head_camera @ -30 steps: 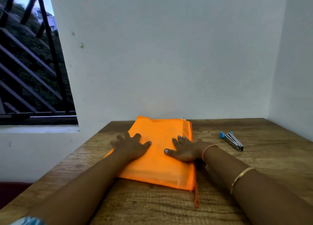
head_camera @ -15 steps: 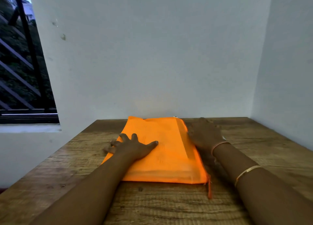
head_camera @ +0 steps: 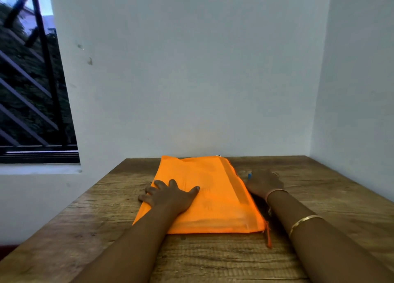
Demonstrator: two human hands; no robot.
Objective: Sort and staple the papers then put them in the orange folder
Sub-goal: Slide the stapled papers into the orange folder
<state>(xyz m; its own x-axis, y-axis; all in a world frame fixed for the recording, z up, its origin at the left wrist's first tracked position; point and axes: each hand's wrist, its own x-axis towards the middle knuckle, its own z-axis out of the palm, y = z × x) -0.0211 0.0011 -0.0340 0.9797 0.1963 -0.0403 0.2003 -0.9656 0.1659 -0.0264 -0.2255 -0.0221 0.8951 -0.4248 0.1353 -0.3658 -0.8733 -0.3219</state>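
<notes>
Pressing the orange folder (head_camera: 215, 199) with spread left hand (head_camera: 170, 197); right hand (head_camera: 264, 184) hides what may be the stapler (head_camera: 249, 175), grip unclear.

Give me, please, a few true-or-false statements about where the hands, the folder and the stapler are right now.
1. The left hand rests flat on the orange folder. True.
2. The right hand lies on the folder too. False: it is on the wooden table, right of the folder.
3. Only the blue tip of the stapler shows beside the right hand. True.
4. The folder stands on its edge. False: it lies flat on the table.
</notes>
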